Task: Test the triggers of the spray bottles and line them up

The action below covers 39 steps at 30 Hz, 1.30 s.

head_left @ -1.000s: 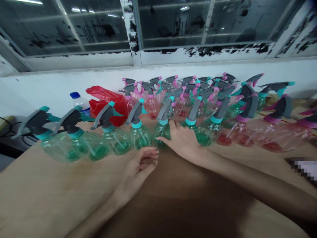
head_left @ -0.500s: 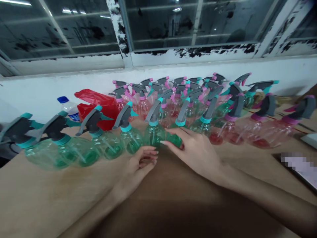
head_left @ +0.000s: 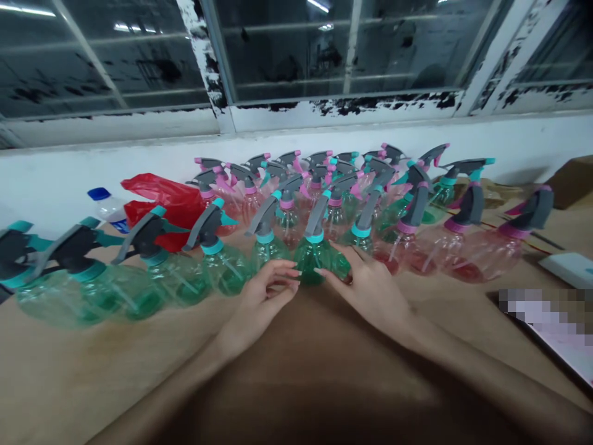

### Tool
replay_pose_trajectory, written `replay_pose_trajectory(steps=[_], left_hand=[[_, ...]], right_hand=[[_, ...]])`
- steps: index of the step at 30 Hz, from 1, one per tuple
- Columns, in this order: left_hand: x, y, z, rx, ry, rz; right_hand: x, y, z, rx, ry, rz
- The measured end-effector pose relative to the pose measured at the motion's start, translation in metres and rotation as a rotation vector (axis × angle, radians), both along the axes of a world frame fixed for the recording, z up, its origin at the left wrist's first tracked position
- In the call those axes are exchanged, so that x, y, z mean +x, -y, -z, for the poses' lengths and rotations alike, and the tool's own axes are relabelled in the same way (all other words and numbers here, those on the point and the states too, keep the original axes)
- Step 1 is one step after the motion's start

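A row of green spray bottles (head_left: 217, 269) with teal collars and grey triggers stands along the brown table (head_left: 324, 383), and pink spray bottles (head_left: 417, 253) continue it to the right and behind. My right hand (head_left: 370, 290) curls round the lower right side of one green spray bottle (head_left: 319, 259) in the middle of the row. My left hand (head_left: 264, 296) lies on the table just left of that bottle. Its fingers are loosely bent, their tips close to the bottle and holding nothing.
A red plastic bag (head_left: 162, 198) and a blue-capped water bottle (head_left: 106, 207) sit at the back left by the white wall (head_left: 69, 173). A cardboard box (head_left: 574, 179), a white flat item (head_left: 567, 269) and a blurred sheet (head_left: 546, 312) lie at the right.
My right hand slid a green bottle leftward into line and now holds its base. My left hand crept forward toward that bottle. The view has shifted right and down.
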<state>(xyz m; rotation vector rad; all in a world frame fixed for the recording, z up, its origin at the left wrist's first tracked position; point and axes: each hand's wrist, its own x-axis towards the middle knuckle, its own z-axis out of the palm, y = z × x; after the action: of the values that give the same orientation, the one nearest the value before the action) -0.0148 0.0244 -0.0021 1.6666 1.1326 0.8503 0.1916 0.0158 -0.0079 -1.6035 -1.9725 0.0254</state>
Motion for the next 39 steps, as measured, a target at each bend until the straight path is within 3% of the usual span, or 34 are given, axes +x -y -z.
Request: replay_pose_trajectory(steps=[5, 9, 16, 22, 27, 33, 39], left_hand=[[0.005, -0.003, -0.009, 0.007, -0.006, -0.016], [0.005, -0.001, -0.017, -0.021, -0.01, -0.04], [0.001, 0.008, -0.018, -0.012, 0.008, -0.096], [0.005, 0.019, -0.016, 0.185, 0.023, -0.18], [0.019, 0.025, -0.019, 0.35, -0.116, -0.058], [0.038, 0.043, -0.027, 0.283, -0.093, 0.049], [0.051, 0.059, -0.031, 0.191, 0.083, 0.114]], right_hand=[[-0.006, -0.013, -0.005, -0.015, -0.047, -0.003], [-0.017, -0.023, -0.01, -0.113, -0.038, 0.031], [-0.019, -0.027, -0.009, -0.142, 0.019, 0.035], [-0.013, -0.001, -0.01, -0.161, 0.042, -0.018], [-0.013, 0.036, -0.01, -0.164, 0.074, -0.082], [-0.018, 0.074, -0.005, -0.152, 0.048, -0.141], [-0.022, 0.086, 0.001, -0.173, 0.006, -0.19]])
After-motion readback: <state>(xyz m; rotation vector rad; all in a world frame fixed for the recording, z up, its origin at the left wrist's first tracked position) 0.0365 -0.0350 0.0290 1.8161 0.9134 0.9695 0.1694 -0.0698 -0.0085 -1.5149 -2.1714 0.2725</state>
